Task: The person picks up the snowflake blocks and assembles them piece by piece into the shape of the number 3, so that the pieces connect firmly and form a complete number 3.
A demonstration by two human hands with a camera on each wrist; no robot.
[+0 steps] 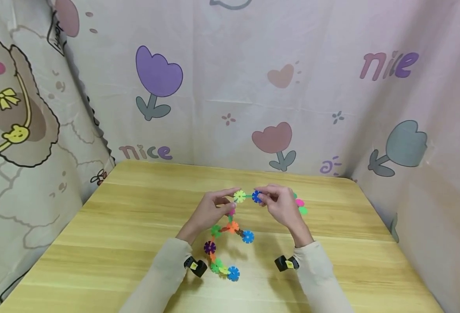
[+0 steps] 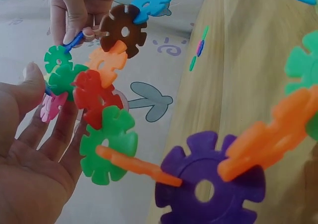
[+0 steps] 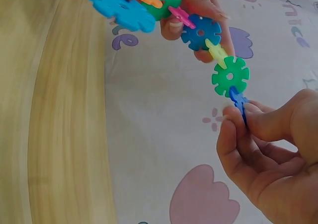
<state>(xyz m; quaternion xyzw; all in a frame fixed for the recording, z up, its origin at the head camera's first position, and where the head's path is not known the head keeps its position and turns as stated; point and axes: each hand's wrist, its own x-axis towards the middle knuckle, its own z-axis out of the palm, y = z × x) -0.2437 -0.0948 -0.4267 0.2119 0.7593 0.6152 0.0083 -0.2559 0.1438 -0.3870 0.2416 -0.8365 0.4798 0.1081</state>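
A chain of colourful slotted plastic snowflake discs hangs from my two raised hands. My left hand [image 1: 210, 211] holds its upper part between thumb and fingers, close to a yellow disc [image 1: 239, 196]. Between thumb and fingertips, my right hand [image 1: 282, 206] pinches a dark blue disc [image 3: 239, 105] at the chain's end. That disc meets a green disc [image 3: 230, 76], which joins the yellow one. Lower down, an orange disc [image 1: 233, 227] bears a branch ending in a light blue disc [image 1: 247, 237]. Below the left hand the chain curves past a purple disc [image 2: 208, 179] to another blue disc [image 1: 233, 274].
A few pink and green discs [image 1: 300, 203] lie on the wooden table [image 1: 135, 208] beyond my right hand. A printed curtain [image 1: 222, 78] hangs along the table's back and sides. Each wrist wears a small black camera [image 1: 196, 266].
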